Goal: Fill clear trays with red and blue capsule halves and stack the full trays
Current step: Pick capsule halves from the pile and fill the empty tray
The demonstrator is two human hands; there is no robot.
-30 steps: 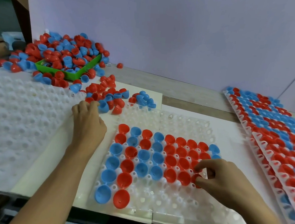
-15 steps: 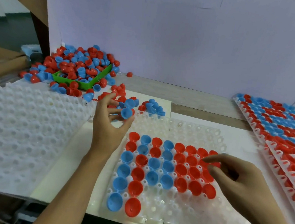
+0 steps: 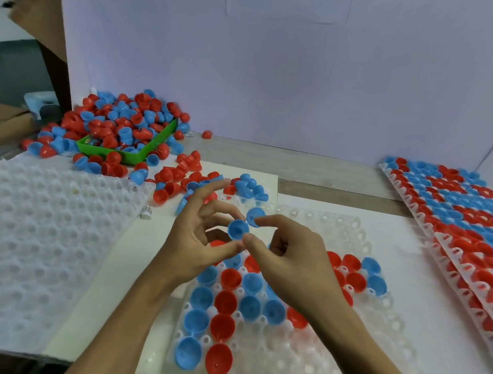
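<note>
From the head camera, a white board (image 3: 279,70) backs your worktop (image 3: 315,169), and a stack of empty white trays (image 3: 40,243) lies at your left. A green bin (image 3: 141,147) at the back left overflows with loose red and blue capsule halves (image 3: 117,121). Filled trays (image 3: 459,223) lie stacked at your right. The clear tray (image 3: 328,358) before you is partly filled, its cups facing up. Above it, your left hand (image 3: 195,242) pinches one blue half (image 3: 238,229) while your right hand (image 3: 287,250) pinches another blue half (image 3: 254,216) just beside it.
</note>
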